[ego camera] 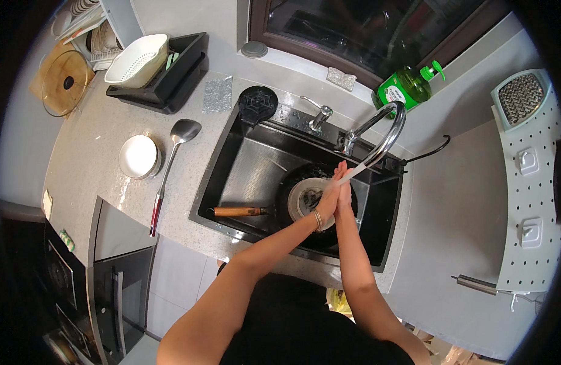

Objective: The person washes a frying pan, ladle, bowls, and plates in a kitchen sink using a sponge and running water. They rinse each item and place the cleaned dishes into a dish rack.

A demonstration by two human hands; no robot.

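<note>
My left hand (328,199) and my right hand (345,197) lie palm to palm with fingers stretched out, and I see nothing held between them. Water (355,173) runs onto them from the curved chrome faucet (391,132). Below is a pale round bowl (295,200) with liquid in it, partly hidden by my hands. It sits inside a dark frying pan (283,186), whose wooden handle (237,211) points left. Both are in the black sink (244,169). A bracelet (317,220) circles my left wrist.
On the counter left of the sink lie a spatula (165,171) and white bowls (138,156). Behind them, a white colander (137,61) rests on a black rack (171,86). A green soap bottle (401,89) stands behind the faucet; a pegboard (513,191) is at right.
</note>
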